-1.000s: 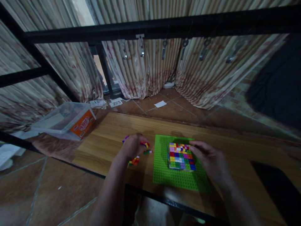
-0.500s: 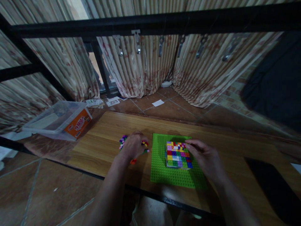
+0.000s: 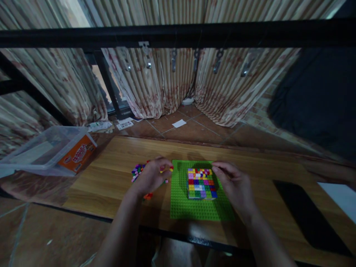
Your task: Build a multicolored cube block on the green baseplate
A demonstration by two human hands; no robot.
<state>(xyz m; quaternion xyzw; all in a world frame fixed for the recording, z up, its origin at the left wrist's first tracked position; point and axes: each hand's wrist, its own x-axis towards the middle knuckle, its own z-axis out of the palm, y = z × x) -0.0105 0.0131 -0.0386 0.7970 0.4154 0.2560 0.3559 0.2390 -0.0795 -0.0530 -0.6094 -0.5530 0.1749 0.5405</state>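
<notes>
A block built of many coloured toy bricks [image 3: 202,188] sits on a green studded baseplate [image 3: 182,207]. Smaller pieces in mixed colours line the far part of its top. My right hand [image 3: 235,183] is at the block's far right corner, thumb and index finger pinched together; whatever is between them is too small to name. To the left of the baseplate, my left hand [image 3: 152,174] hovers over loose toy bricks [image 3: 137,171], its thumb and fingers apart. Red and yellow pieces show in that gap. Part of the pile is hidden beneath the hand.
A clear plastic bin [image 3: 50,150] with an orange label stands left of the wooden table [image 3: 97,185]. On the table's right lie a black flat object [image 3: 308,215] and white paper [image 3: 338,198]. A black bar with metal hooks [image 3: 217,61] crosses beyond the table.
The view has shifted, so the scene sits further left. My left hand has opened its fingers and moved slightly toward the baseplate. My right hand has drawn slightly away from the block, still pinched.
</notes>
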